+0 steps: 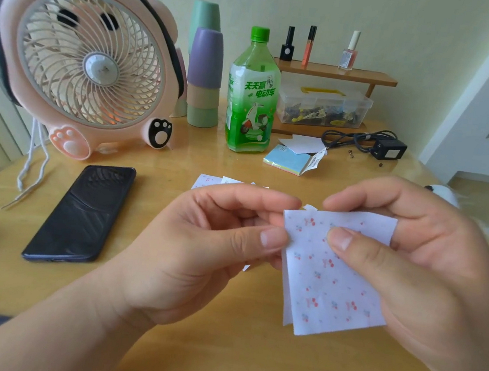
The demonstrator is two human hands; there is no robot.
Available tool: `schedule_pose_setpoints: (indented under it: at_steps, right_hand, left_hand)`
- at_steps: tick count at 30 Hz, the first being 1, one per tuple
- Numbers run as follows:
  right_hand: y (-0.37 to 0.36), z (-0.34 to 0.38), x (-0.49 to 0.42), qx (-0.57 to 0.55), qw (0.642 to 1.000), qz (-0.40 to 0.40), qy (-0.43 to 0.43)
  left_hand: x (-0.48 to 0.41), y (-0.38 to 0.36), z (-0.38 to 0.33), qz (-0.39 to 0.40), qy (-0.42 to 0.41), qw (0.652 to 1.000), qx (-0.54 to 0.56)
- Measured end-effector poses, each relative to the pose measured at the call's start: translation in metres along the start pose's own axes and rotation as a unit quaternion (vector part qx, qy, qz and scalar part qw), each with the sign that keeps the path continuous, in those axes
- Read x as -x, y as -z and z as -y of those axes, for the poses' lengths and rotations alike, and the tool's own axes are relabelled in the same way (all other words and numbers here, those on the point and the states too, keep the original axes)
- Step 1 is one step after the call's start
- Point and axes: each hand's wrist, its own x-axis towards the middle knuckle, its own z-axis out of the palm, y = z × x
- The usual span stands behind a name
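With left hand (216, 237) pinched 9 o'clock edge of cherry-print paper (333, 281) | held it above table (218, 353), doubled over, layers split at 7 o'clock | with right hand (417, 266) gripped 3 o'clock side, thumb on top | judged folding begun, more creases left

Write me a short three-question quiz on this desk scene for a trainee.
1. True or false: the left hand and the right hand both pinch the cherry-print paper.
2. Which thing lies on the table to the left of the left hand? A) phone B) scissors C) spoon
3. How many small bottles stand on the wooden shelf?
Key: 1 true; 2 A; 3 three.
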Motion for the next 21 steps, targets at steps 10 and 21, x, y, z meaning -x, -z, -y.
schedule_pose_setpoints:
  at_steps: [10,21]
  right_hand:
    - [0.0045,-0.0009,-0.0005,0.044,0.998,-0.043,-0.009]
    - [0.0039,0.0006,-0.0008,0.066,0.997,-0.024,-0.033]
  left_hand:
    - [-0.0010,0.0004,0.0009,-0.009,-0.002,1.000,-0.026]
    - [0.0007,0.0019,0.0006,0.001,0.012,1.000,-0.022]
